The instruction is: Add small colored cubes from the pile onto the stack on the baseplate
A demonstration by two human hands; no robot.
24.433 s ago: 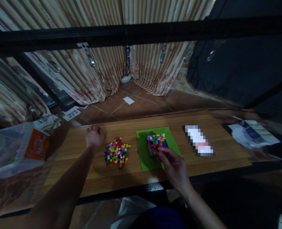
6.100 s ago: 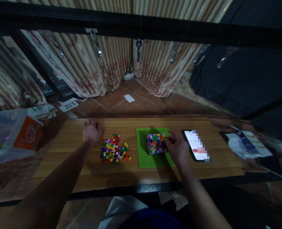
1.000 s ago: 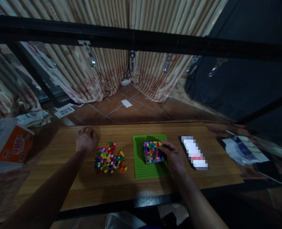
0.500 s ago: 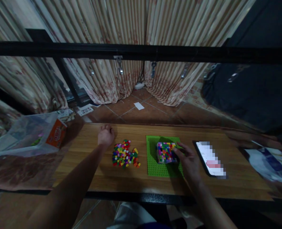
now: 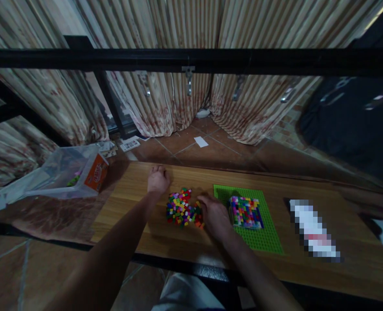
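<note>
A pile of small, bright toy bricks (image 5: pixel 178 208) lies loose on the wooden table. My right hand (image 5: pixel 215 216) is over the right edge of the pile, fingers stretched down at the bricks there and slightly apart; no brick shows in them, though the palm side is hidden. Beyond the pile's far left side, my left hand (image 5: pixel 159 179) rests on the tabletop with its fingers curled in and nothing visible in it. To the right of my right hand, a block built of many-coloured bricks (image 5: pixel 245 211) sits on a green studded baseplate (image 5: pixel 269 235).
A phone (image 5: pixel 314 229), its screen blurred out, lies on the wooden table (image 5: pixel 285 268) right of the baseplate. On the floor at left stands a clear plastic bin (image 5: pixel 64 172) with an orange label. A black metal bar (image 5: pixel 165 59) crosses in front of the curtains.
My right hand has left the brick block and moved left to the loose pile. My left hand stays put on the table. The whole view has turned a little, shifting things rightward.
</note>
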